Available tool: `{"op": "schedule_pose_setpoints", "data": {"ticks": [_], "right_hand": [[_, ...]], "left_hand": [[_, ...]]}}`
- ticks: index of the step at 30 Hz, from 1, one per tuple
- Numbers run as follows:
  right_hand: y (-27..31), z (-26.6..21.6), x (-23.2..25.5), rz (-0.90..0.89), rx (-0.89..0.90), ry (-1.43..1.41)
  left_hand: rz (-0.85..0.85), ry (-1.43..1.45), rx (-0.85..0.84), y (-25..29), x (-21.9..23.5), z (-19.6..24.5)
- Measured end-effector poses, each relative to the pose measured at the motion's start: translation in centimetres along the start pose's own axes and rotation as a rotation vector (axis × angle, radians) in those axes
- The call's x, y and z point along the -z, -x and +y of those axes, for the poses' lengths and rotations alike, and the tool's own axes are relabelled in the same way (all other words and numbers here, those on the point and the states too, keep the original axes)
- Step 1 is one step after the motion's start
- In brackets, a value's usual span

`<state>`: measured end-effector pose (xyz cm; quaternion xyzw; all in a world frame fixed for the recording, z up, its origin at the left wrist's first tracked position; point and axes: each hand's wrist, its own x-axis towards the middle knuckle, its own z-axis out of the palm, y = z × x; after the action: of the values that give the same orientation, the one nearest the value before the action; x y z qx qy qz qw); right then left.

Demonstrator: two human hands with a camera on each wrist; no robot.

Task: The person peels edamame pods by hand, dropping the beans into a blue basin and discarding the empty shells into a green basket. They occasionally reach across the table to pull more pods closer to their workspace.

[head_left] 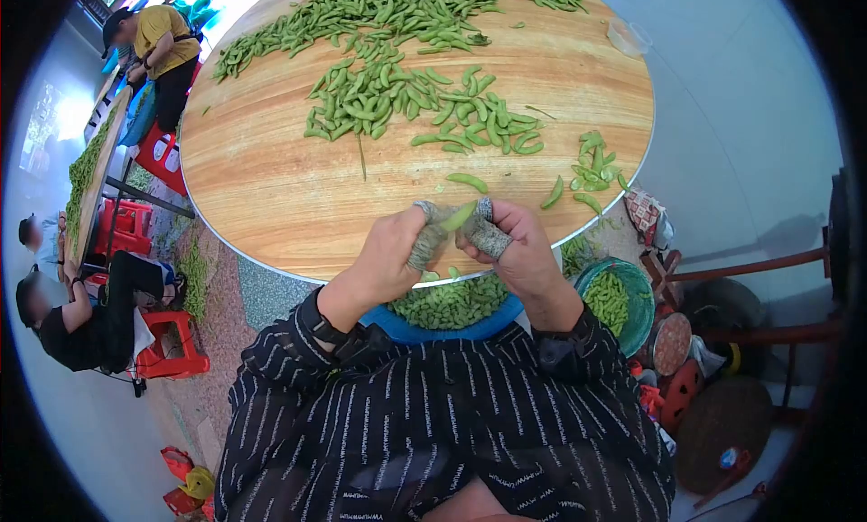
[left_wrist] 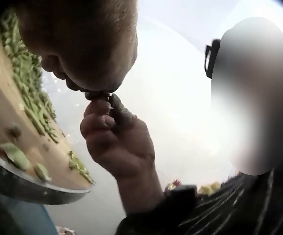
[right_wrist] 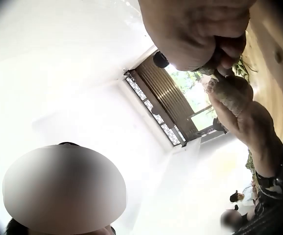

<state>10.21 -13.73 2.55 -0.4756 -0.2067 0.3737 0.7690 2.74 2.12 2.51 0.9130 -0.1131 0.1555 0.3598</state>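
Over the near edge of the round wooden table, my two hands meet at one green edamame pod. My left hand pinches the pod between thumb and fingers, grey wraps covering some of the digits. From the other side, my right hand grips the pod's other end, its fingers curled and its thumb wrapped too. A single pod lies on the wood just beyond them. Below the hands, a blue basin holds many green beans. In both wrist views the fingertips touch and largely hide the pod.
Heaps of pods cover the table's far and middle parts, with a smaller pile at right. A green bucket of beans stands right of the basin. Wooden chairs stand at right; people sit at another table at left.
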Motion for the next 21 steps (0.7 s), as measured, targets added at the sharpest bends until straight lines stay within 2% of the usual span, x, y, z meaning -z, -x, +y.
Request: {"op": "schedule_pose_setpoints", "data": {"ticks": [2,3,5,6,8,9,11,12,14,15,17,18,20,21], "right_hand": [[-0.3,0.6,0.0,-0.001,0.058,0.082],[-0.4,0.7,0.0,-0.002,0.058,0.081],[-0.6,0.9,-0.1,-0.007,0.124,0.153],[-0.8,0.9,-0.1,-0.009,0.124,0.153],[-1.1,0.9,0.0,-0.066,0.236,0.246],[-1.2,0.9,0.2,-0.068,0.235,0.246],[-1.3,0.7,0.5,-0.038,0.093,0.242],[-1.3,0.6,0.6,-0.037,0.094,0.243],[-1.2,0.2,0.6,-0.005,-0.013,0.128],[-1.1,-0.1,0.4,-0.005,-0.014,0.129],[-1.0,-0.4,0.1,0.019,-0.01,0.116],[-1.0,-0.3,0.1,0.018,-0.008,0.117],[-1.2,0.1,0.2,0.01,-0.01,0.068],[-1.2,0.2,0.1,0.008,-0.006,0.069]], "left_hand": [[0.084,0.368,0.108,0.0,-0.3,-0.4],[0.083,0.367,0.11,0.3,-0.6,-0.8],[0.061,0.705,0.362,0.8,-0.9,-1.8],[0.063,0.705,0.362,0.7,-0.9,-1.8],[0.027,1.608,0.54,0.5,-0.9,-1.5],[0.029,1.608,0.541,0.4,-0.9,-1.4],[0.032,1.598,0.66,0.2,-0.8,-1.1],[0.031,1.598,0.659,0.1,-0.8,-1.0],[0.01,1.27,0.625,0.0,-0.7,-0.8],[0.011,1.271,0.625,0.0,-0.7,-0.4],[0.054,0.817,0.314,-0.1,-0.6,0.2],[0.055,0.816,0.312,0.0,-0.3,0.0],[-0.093,0.288,0.251,0.3,0.6,-0.6],[-0.091,0.285,0.248,0.3,0.5,-0.5]]}}
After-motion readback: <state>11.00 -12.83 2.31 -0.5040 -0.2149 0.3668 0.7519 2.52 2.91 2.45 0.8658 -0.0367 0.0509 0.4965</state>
